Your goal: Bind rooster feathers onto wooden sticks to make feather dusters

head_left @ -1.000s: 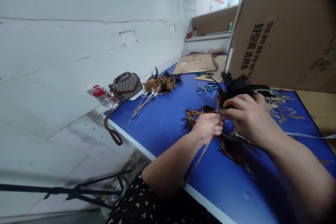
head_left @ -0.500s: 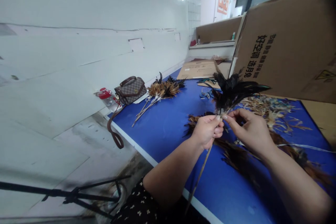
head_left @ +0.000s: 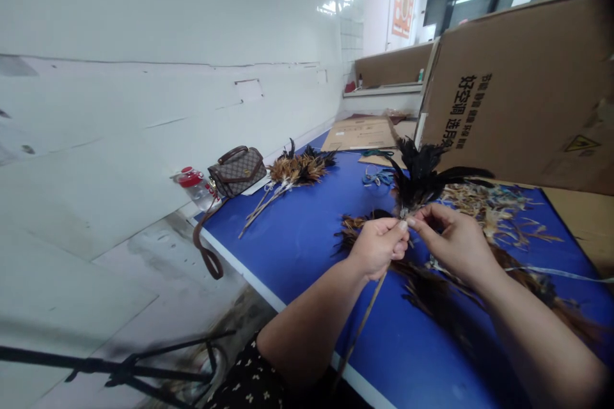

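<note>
The left hand [head_left: 381, 244] wraps its fingers around a thin stick [head_left: 361, 327], which slants down from the fist past the near edge of the blue table [head_left: 307, 223]. At the stick's upper end, just above both hands, black feathers [head_left: 418, 163] fan out over the table. The right hand [head_left: 455, 246] has its thumb and forefinger drawn narrow at the base of these feathers, just beside the left thumb; what lies between the tips is too small to tell. Brown feathers [head_left: 349, 233] lie just beyond the left hand, and dark feathers [head_left: 426, 286] lie below the right wrist. Loose pale feathers [head_left: 484, 204] spread beyond the right hand, in front of an upright cardboard box [head_left: 518, 96]. Toward the wall, brown-and-black feather bundles on sticks [head_left: 302, 168] lie near a patterned handbag [head_left: 238, 172] and a red-capped bottle [head_left: 197, 188].
</note>
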Motion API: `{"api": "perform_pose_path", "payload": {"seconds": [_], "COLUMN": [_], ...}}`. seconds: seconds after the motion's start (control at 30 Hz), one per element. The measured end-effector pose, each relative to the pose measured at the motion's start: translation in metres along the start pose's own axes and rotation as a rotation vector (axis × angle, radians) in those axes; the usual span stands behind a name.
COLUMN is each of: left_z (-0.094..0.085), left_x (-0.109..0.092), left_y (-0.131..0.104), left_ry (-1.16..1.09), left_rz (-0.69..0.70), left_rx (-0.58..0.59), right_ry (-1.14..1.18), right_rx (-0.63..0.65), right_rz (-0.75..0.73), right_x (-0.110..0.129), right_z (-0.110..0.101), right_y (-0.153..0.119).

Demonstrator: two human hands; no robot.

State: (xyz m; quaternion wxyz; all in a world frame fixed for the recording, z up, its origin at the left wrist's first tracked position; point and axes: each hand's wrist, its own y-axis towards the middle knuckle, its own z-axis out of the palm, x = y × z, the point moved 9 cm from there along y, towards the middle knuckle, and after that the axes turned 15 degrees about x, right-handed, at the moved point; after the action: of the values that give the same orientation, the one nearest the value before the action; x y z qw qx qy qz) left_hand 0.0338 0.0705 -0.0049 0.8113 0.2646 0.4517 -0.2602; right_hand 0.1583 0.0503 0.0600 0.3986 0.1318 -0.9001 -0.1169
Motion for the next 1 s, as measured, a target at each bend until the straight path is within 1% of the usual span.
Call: {"api": "perform_pose_path", "payload": {"seconds": [0.07,0.17,0.27,0.33,0.37,0.43,0.5,0.53,0.57,0.67,0.73,0.8,0.87,0.93,1.0], "left_z": [0.000,-0.006,-0.018,-0.027,-0.031,-0.037,-0.038,-0.038,-0.037,-0.032,-0.029,-0.027,-0.026,-0.025,-0.024], "left_x": [-0.001,-0.008,-0.020,-0.028,-0.032,-0.036,-0.037,-0.037,-0.036,-0.032,-0.030,-0.028,-0.026,-0.025,-0.024], "left_y": [-0.001,-0.003,-0.003,-0.004,-0.004,-0.004,-0.004,-0.004,-0.004,-0.004,-0.003,-0.003,-0.003,-0.003,-0.002], "left_ry": [0.014,0.025,0.006,-0.014,-0.024,-0.039,-0.051,-0.055,-0.059,-0.069,-0.079,-0.090,-0.102,-0.117,-0.139], "left_rz": [-0.008,-0.002,0.033,0.068,0.084,0.105,0.109,0.105,0.099,0.086,0.084,0.081,0.078,0.074,0.068], "left_rx": [-0.001,-0.033,-0.088,-0.131,-0.151,-0.182,-0.198,-0.199,-0.198,-0.181,-0.162,-0.141,-0.123,-0.106,-0.092], "right_ry": [0.019,-0.025,-0.084,-0.069,-0.051,-0.049,-0.151,-0.242,-0.343,-0.591,-0.695,-0.760,-0.785,-0.785,-0.785], "right_rx": [0.010,0.021,0.004,0.049,0.115,0.340,0.568,0.619,0.618,0.444,0.393,0.410,0.441,0.463,0.480], "right_rz": [-0.021,-0.045,-0.006,-0.004,-0.022,-0.059,-0.047,-0.015,0.030,0.177,0.265,0.325,0.353,0.367,0.390], "right_x": [0.003,0.006,0.004,0.003,0.003,0.001,-0.011,-0.021,-0.032,-0.059,-0.073,-0.084,-0.091,-0.095,-0.096], "right_z": [0.001,0.001,-0.006,-0.007,-0.004,0.014,0.037,0.045,0.049,0.051,0.058,0.068,0.075,0.079,0.078], "right_y": [0.000,0.001,0.000,-0.002,-0.002,-0.003,-0.006,-0.005,-0.003,0.007,0.009,0.007,0.004,0.001,-0.001]}}
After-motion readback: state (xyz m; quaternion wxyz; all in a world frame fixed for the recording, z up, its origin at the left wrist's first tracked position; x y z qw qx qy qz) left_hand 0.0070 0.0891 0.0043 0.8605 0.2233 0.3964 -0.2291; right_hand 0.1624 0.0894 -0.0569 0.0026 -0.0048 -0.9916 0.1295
